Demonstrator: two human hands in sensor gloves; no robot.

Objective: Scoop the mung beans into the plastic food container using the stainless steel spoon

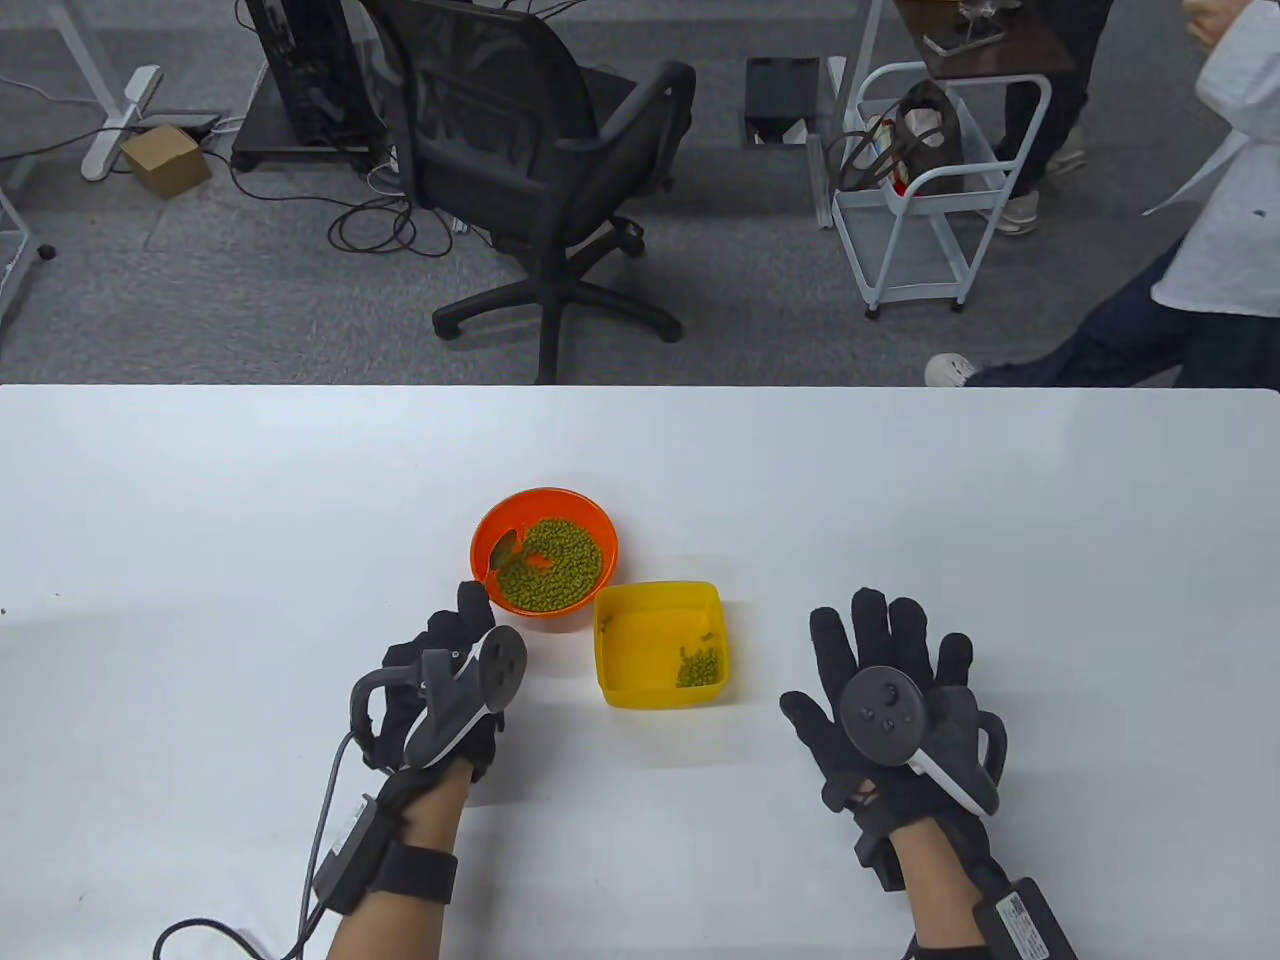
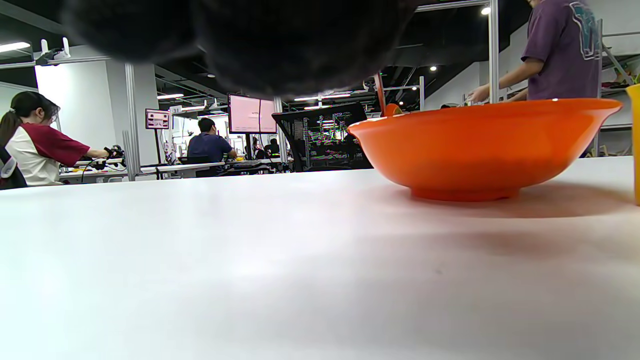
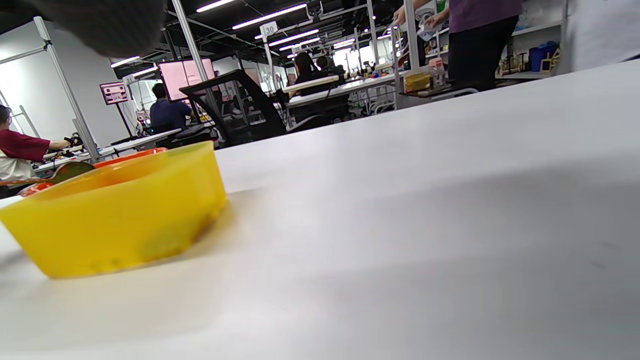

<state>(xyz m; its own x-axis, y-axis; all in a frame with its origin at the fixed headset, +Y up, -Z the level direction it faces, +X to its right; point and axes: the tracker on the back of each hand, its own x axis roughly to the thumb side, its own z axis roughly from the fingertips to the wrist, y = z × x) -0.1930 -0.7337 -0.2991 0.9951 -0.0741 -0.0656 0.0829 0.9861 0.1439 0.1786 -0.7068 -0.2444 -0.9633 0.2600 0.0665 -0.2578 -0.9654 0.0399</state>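
Just below the middle of the frame, the mung beans [image 1: 552, 575] are sitting as a small green pebbly heap in a round glossy orange bowl [image 1: 600, 525], with a shiny metal spoon [image 1: 500, 552] leaning at its left rim. A handful more are lying in the square yellow plastic container [image 1: 655, 600] beside it. The left hand [image 1: 440, 690] is curling by the spoon's hidden handle; I cannot tell if it's gripping. The right hand [image 1: 895, 700] is lying flat, fingers spread, on the white surface [image 1: 200, 520].
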